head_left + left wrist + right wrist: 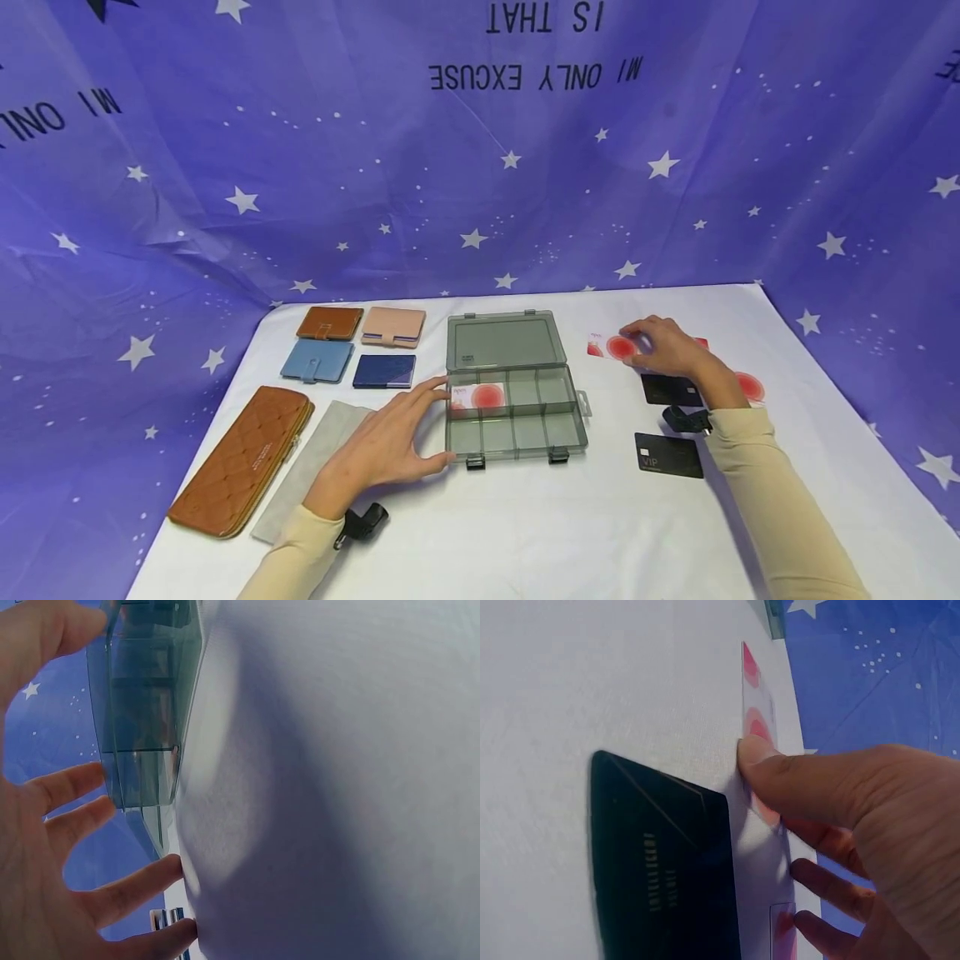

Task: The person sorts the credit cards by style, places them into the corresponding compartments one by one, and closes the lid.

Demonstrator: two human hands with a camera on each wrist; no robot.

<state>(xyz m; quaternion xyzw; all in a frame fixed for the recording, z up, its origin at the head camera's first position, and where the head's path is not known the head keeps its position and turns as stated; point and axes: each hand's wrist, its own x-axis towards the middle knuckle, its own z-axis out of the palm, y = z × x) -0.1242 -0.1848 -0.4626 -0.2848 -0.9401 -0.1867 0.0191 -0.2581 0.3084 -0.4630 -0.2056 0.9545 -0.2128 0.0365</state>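
Observation:
In the head view a grey see-through divided box (555, 429) lies with its lid (506, 342) folded back. A white card with a red circle (480, 398) sits in its back-left compartments. My left hand (393, 437) spreads its fingers along the box's left side; in the left wrist view the thumb and fingertips meet the box wall (139, 712). To the right, my right hand (667, 346) pinches another red-and-white card (600, 345) between thumb and fingers. The right wrist view shows this card (757, 705) tilted up, its lower edge close to the cloth.
Black cards (670, 456) and another red-and-white card (750, 387) lie around the right forearm, partly hidden by it. At the left are small card wallets (317, 360), a brown zip wallet (240, 462) and a grey pouch (307, 458). A starry purple cloth (450, 167) hangs behind.

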